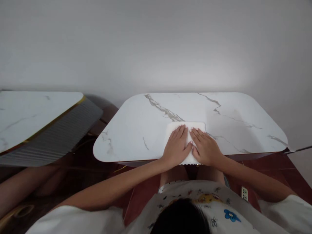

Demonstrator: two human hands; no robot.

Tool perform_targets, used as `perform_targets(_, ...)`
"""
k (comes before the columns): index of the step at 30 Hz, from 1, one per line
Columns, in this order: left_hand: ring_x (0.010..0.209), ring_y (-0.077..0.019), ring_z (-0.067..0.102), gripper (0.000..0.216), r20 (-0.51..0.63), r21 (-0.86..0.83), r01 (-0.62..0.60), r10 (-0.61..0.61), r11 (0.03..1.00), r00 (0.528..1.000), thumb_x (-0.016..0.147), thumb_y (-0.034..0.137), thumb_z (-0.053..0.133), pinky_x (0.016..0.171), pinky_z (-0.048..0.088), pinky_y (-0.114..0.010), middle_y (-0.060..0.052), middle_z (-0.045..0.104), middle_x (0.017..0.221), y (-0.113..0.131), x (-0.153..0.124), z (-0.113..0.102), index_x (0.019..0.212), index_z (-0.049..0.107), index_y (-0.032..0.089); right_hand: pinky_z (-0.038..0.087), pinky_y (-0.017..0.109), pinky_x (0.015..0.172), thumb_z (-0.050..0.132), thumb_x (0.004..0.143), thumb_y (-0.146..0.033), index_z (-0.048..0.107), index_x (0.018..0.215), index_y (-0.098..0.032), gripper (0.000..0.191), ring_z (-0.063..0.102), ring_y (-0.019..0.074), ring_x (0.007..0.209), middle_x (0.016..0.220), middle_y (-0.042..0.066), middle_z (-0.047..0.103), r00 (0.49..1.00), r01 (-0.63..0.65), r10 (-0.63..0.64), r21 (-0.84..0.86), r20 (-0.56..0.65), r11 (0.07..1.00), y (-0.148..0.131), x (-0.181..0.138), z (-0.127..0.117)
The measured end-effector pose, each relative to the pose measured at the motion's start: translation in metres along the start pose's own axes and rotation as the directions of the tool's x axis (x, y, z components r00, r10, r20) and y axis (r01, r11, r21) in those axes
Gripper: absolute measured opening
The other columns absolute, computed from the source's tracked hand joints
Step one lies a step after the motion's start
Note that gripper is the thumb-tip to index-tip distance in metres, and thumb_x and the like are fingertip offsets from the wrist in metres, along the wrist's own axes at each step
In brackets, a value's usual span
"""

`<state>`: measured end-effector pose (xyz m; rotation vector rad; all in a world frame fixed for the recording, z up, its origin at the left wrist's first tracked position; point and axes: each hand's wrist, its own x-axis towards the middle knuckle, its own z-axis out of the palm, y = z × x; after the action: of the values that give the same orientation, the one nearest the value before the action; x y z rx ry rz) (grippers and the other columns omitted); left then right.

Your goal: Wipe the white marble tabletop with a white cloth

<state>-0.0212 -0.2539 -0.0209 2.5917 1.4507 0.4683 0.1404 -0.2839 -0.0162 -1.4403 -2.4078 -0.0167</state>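
Note:
A folded white cloth (189,159) lies on the marble-patterned table top (131,123), close to its front edge, with its near end reaching over that edge. My left hand (177,145) rests flat on the cloth's left half, fingers stretched out and pointing away from me. On the right half my right hand (204,147) lies flat in the same way. The two thumbs come close together at the middle of the cloth. Both palms cover much of it, so its full shape is hidden.
To the left stands a second marble-topped table (36,117) with a gold edge and a ribbed grey side. A plain wall (156,45) rises behind both tables. A power strip (244,193) is on the red tiled floor at right. Another person's leg (26,185) shows at lower left.

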Motion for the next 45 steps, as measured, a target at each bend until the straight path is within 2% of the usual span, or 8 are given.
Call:
perform_targets(5, 0.138, -0.028, 0.023, 0.06, 0.04, -0.066, -0.04, 0.042, 0.997, 0.998, 0.085, 0.036, 0.04, 0.113, 0.024, -0.045, -0.015, 0.029, 0.148, 0.023, 0.03, 0.012, 0.139, 0.032, 0.011, 0.031, 0.039, 0.11, 0.036, 0.085, -0.026, 0.039, 0.139, -0.008, 0.057, 0.032, 0.0224, 0.134, 0.143, 0.012, 0.04, 1.0, 0.001, 0.0, -0.066, 0.002, 0.998, 0.039, -0.011, -0.007)
perform_targets(10, 0.137, -0.0304, 0.026, 0.057, 0.022, -0.06, -0.031, 0.032, 0.998, 0.999, 0.085, 0.032, 0.043, 0.113, 0.024, -0.043, -0.019, 0.032, 0.145, 0.027, 0.09, 0.022, 0.135, 0.037, 0.005, 0.033, 0.039, 0.109, 0.035, 0.085, -0.026, 0.039, 0.139, -0.01, 0.056, 0.034, 0.0216, 0.133, 0.142, 0.01, 0.041, 0.999, -0.032, 0.033, -0.125, 0.009, 0.992, 0.089, 0.02, -0.004)
perform_targets(16, 0.131, -0.0319, 0.034, 0.048, -0.087, -0.011, 0.063, -0.063, 0.998, 0.994, 0.087, 0.025, 0.039, 0.11, 0.025, -0.042, -0.022, 0.041, 0.139, -0.012, 0.174, 0.03, 0.128, 0.044, 0.0, 0.031, 0.037, 0.109, 0.034, 0.089, -0.025, 0.037, 0.14, -0.012, 0.053, 0.034, 0.0219, 0.133, 0.144, 0.006, 0.039, 0.996, -0.012, 0.024, -0.154, 0.08, 0.988, 0.143, 0.111, 0.012)
perform_targets(22, 0.126, -0.0297, 0.038, 0.043, -0.199, 0.06, 0.082, -0.068, 0.995, 0.978, 0.087, 0.024, 0.039, 0.106, 0.027, -0.041, -0.019, 0.046, 0.133, -0.062, 0.234, 0.036, 0.124, 0.046, 0.005, 0.028, 0.036, 0.109, 0.034, 0.091, -0.027, 0.036, 0.141, -0.014, 0.052, 0.033, 0.0208, 0.134, 0.146, 0.006, 0.037, 0.999, 0.009, -0.002, -0.129, 0.052, 0.992, 0.176, 0.189, 0.033)
perform_targets(26, 0.12, -0.0264, 0.044, 0.037, -0.196, 0.115, 0.051, -0.027, 0.992, 0.98, 0.087, 0.023, 0.037, 0.103, 0.03, -0.038, -0.016, 0.053, 0.124, -0.064, 0.27, 0.04, 0.118, 0.051, 0.009, 0.031, 0.036, 0.108, 0.034, 0.091, -0.027, 0.036, 0.14, -0.014, 0.051, 0.034, 0.0213, 0.133, 0.145, 0.007, 0.038, 0.996, -0.076, 0.081, -0.138, 0.027, 0.987, 0.199, 0.206, 0.034)
perform_targets(30, 0.117, -0.0256, 0.047, 0.034, -0.145, 0.124, -0.09, 0.108, 0.988, 0.984, 0.087, 0.023, 0.038, 0.1, 0.033, -0.037, -0.015, 0.056, 0.121, -0.047, 0.292, 0.046, 0.115, 0.053, 0.01, 0.031, 0.039, 0.108, 0.034, 0.09, -0.026, 0.039, 0.138, -0.012, 0.05, 0.035, 0.0236, 0.132, 0.144, 0.009, 0.039, 0.979, -0.202, 0.199, -0.164, -0.035, 0.965, 0.218, 0.19, 0.03)
perform_targets(37, 0.127, -0.0257, 0.039, 0.045, -0.087, 0.144, -0.288, 0.302, 0.947, 0.949, 0.09, 0.026, 0.035, 0.105, 0.029, -0.037, -0.018, 0.046, 0.136, -0.012, 0.262, 0.056, 0.128, 0.044, 0.004, 0.031, 0.04, 0.108, 0.033, 0.088, -0.024, 0.039, 0.137, -0.006, 0.052, 0.035, 0.0264, 0.132, 0.143, 0.012, 0.04, 0.956, -0.292, 0.28, -0.225, -0.086, 0.929, 0.197, 0.121, 0.016)
perform_targets(45, 0.132, -0.0258, 0.033, 0.051, 0.001, 0.143, -0.293, 0.296, 0.945, 0.955, 0.091, 0.028, 0.034, 0.11, 0.025, -0.038, -0.017, 0.039, 0.142, 0.007, 0.149, 0.031, 0.135, 0.038, 0.003, 0.036, 0.04, 0.104, 0.037, 0.087, -0.022, 0.043, 0.133, -0.001, 0.051, 0.041, 0.0282, 0.128, 0.139, 0.017, 0.045, 0.978, -0.204, 0.188, -0.209, -0.094, 0.956, 0.104, 0.048, -0.002)
